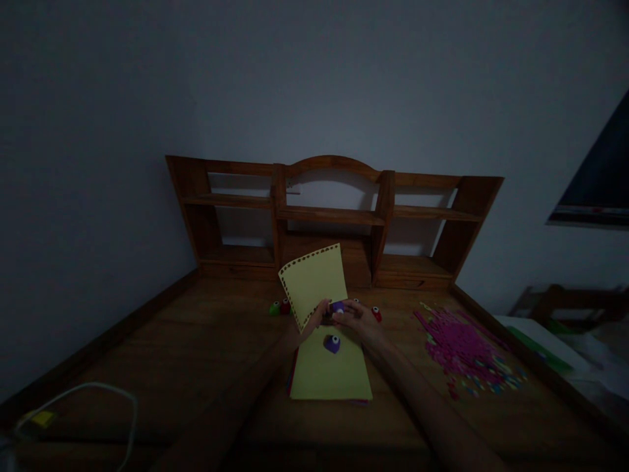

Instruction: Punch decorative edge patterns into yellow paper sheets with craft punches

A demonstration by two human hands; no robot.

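A yellow sheet of paper stands tilted up, with small cut-outs along its top, left and part of its lower edge. My left hand grips it by the lower edge. Closed round a purple craft punch is my right hand, close beside the left, and the punch sits at the sheet's lower edge. Below them a second purple craft punch with a white round button lies on a stack of paper, yellow on top. The fingers partly hide the held punch.
Green and red punches stand left behind the sheet; another red punch is right of my hand. Pink strips and small coloured bits are heaped on the right. A wooden shelf lines the back; a white cable lies front left.
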